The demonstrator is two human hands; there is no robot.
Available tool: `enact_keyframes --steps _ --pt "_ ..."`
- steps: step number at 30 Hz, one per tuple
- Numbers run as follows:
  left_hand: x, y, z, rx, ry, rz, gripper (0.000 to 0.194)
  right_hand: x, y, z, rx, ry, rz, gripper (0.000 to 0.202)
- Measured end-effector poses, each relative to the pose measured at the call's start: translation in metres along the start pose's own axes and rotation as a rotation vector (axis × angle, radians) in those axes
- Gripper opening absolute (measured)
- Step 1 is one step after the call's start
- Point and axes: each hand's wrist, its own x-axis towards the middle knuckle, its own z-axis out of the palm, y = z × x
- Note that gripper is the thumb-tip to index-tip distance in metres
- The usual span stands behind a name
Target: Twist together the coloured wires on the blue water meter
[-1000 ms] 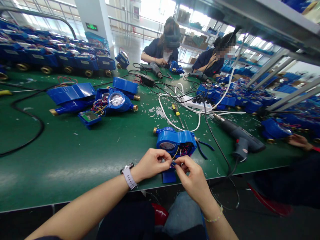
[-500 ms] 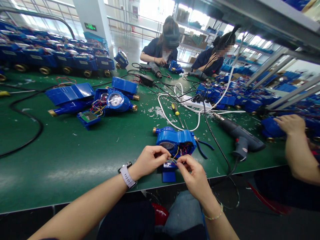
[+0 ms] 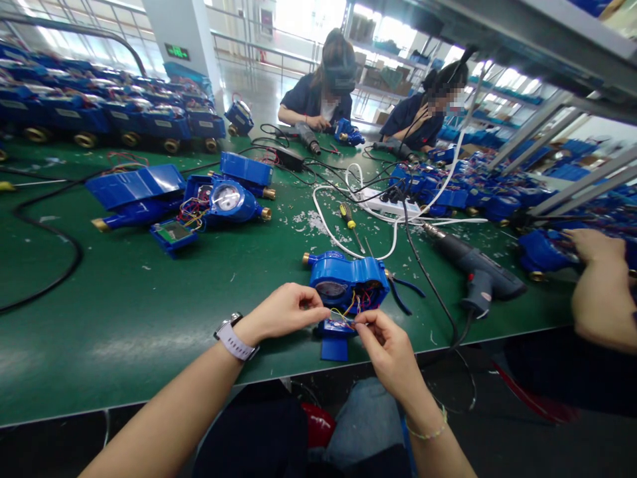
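Note:
A blue meter (image 3: 343,275) lies near the front edge of the green table, its open compartment showing red and yellow wires (image 3: 355,302). In front of it sits a small blue box (image 3: 334,348) joined by those wires. My left hand (image 3: 286,311), with a watch on the wrist, pinches at the thin wires from the left. My right hand (image 3: 383,338) is closed on the wires from the right, just over the small box. The fingertips of the two hands are a short way apart.
Blue-handled pliers (image 3: 402,292) lie right of the meter, and a heat gun (image 3: 472,265) farther right. A screwdriver (image 3: 351,222), white cable (image 3: 318,206) and opened meters (image 3: 229,199) lie behind. Another person's hand (image 3: 597,249) is at the right.
My left hand has moved a little left, away from my right hand, and its fingertips are farther apart from it. At the right, the other person's hand has shifted right.

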Motion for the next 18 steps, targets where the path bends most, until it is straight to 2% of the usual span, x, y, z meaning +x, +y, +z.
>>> enact_keyframes --steps 3,7,13,18 --pt "0.000 -0.001 0.005 0.067 0.006 0.063 0.023 0.000 0.000 0.000 0.007 0.002 -0.002 0.021" --pt "0.003 -0.003 0.012 -0.002 0.063 0.155 0.016 0.000 -0.002 -0.001 -0.012 0.013 -0.031 0.017" --pt "0.004 -0.006 0.020 -0.085 0.105 0.204 0.011 0.001 -0.003 0.000 -0.045 0.052 -0.099 0.013" --pt "0.003 -0.004 0.021 -0.088 0.067 0.175 0.008 -0.001 0.001 0.002 -0.026 0.049 -0.044 0.018"
